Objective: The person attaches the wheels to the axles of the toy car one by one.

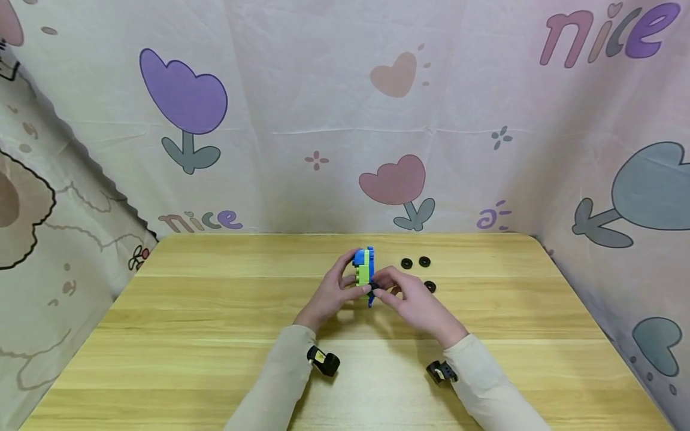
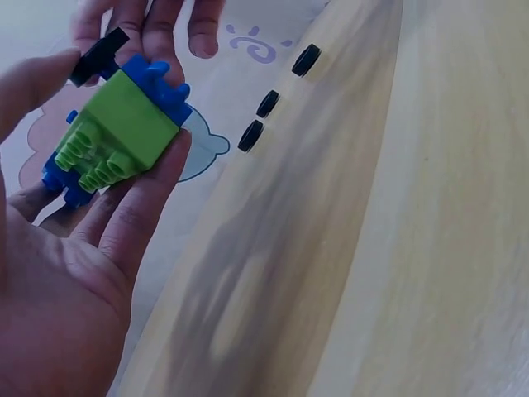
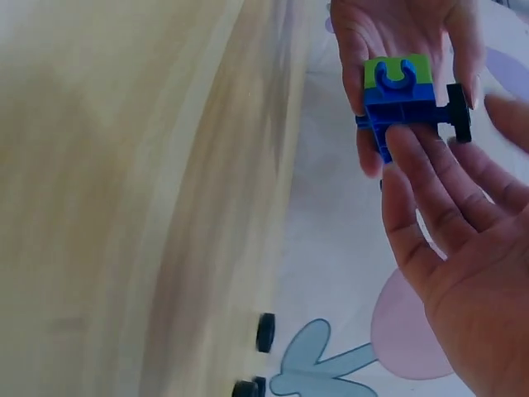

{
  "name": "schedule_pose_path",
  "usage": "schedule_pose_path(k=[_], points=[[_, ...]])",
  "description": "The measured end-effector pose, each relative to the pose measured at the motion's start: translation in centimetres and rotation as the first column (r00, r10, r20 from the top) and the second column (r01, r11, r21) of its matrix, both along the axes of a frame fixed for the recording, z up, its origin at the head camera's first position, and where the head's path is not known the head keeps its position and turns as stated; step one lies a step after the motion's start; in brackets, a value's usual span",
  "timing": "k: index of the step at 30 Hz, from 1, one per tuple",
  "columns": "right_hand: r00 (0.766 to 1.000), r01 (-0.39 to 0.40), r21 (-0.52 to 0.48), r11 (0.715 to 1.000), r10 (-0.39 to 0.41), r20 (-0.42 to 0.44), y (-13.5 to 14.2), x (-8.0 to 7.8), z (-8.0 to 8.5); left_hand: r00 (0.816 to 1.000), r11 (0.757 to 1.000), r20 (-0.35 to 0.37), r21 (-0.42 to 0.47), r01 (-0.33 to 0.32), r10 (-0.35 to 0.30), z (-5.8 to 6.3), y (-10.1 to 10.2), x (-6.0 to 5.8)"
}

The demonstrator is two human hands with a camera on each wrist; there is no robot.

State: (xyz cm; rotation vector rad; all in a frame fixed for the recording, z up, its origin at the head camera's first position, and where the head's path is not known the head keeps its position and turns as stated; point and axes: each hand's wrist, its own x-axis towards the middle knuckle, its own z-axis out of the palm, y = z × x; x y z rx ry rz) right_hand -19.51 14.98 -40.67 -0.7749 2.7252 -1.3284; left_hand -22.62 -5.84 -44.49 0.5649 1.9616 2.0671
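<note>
My left hand holds a small toy car body of bright green and blue building blocks, fingers under and around it. The left thumb presses a black wheel that sits on a blue axle end at one side. From the other side my right hand reaches in. Its fingers stretch along the blue underside, with one fingertip right below the wheel and the thumb a little off it. A blue open clip shows on the car's end.
Three loose black wheels lie on the wooden table beyond the right hand: one wheel, another wheel, and a nearer wheel partly behind that hand. A patterned curtain hangs along the table's back edge.
</note>
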Motion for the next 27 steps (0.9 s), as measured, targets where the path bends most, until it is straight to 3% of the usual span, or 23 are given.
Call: schedule_pose_path(k=[6,11,16,27], points=[[0.987,0.040,-0.114,0.993,-0.022,0.160,0.4,-0.1,-0.1,1.000,0.999,-0.006,0.032,0.017,-0.016,-0.1,0.4,0.1],[0.964,-0.023,-0.176,0.984,0.069,0.258,0.2,-0.3,-0.3,1.000,0.999,-0.002,0.034,-0.023,0.023,-0.1,0.5,0.2],[0.960,-0.030,-0.234,0.972,0.094,0.264,-0.1,-0.4,-0.6,0.999,0.998,-0.013,0.055,-0.030,0.031,-0.1,0.4,0.2],[0.960,0.033,-0.239,0.971,0.036,0.277,-0.8,0.1,-0.3,0.999,0.996,-0.024,0.079,-0.036,0.038,0.0,0.5,0.4]])
